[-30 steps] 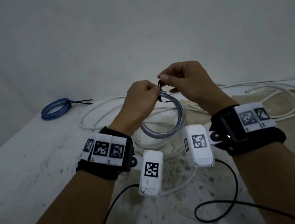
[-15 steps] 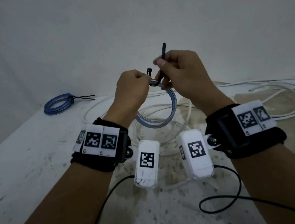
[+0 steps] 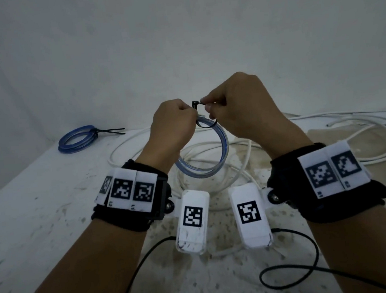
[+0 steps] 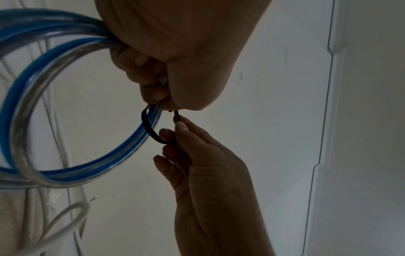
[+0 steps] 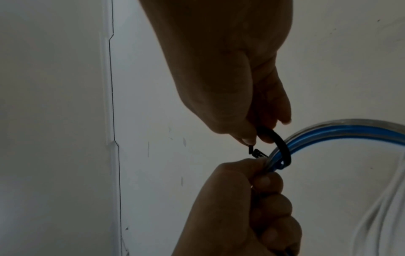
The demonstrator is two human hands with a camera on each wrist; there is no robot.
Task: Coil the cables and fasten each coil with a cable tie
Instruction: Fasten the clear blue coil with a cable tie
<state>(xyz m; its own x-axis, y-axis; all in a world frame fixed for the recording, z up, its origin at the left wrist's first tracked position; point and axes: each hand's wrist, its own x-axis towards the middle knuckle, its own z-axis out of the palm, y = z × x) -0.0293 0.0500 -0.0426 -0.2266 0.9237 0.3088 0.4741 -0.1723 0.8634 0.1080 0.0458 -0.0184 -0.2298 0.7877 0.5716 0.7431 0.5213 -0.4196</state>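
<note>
The right hand (image 3: 242, 109) pinches the free end of a black cable tie (image 5: 282, 149) between thumb and forefinger, right at the tie's small square head (image 3: 195, 104). The tie arcs in a loose loop around the strands of a blue-and-clear coil (image 3: 212, 161), not pulled tight. In the right wrist view the tip sits just at the head; whether it has entered the slot I cannot tell.

The left hand (image 3: 174, 127) has its fingers curled firmly round the top of the same coil, bunching the turns together, with the tie's head poking out just above its knuckles. The two hands nearly touch, both lifted above the table (image 3: 31, 230), and the coil hangs down between the wrists as a round ring.

Below it, loose white cable (image 3: 363, 152) sprawls in wide loops across the speckled white tabletop and out to the right. Far off at the back left corner lies a second blue coil (image 3: 77, 140), already bound, its black tie tails (image 3: 113, 131) sticking out to the right. Thin black leads (image 3: 314, 262) run from the wrist cameras across the near part of the table.
</note>
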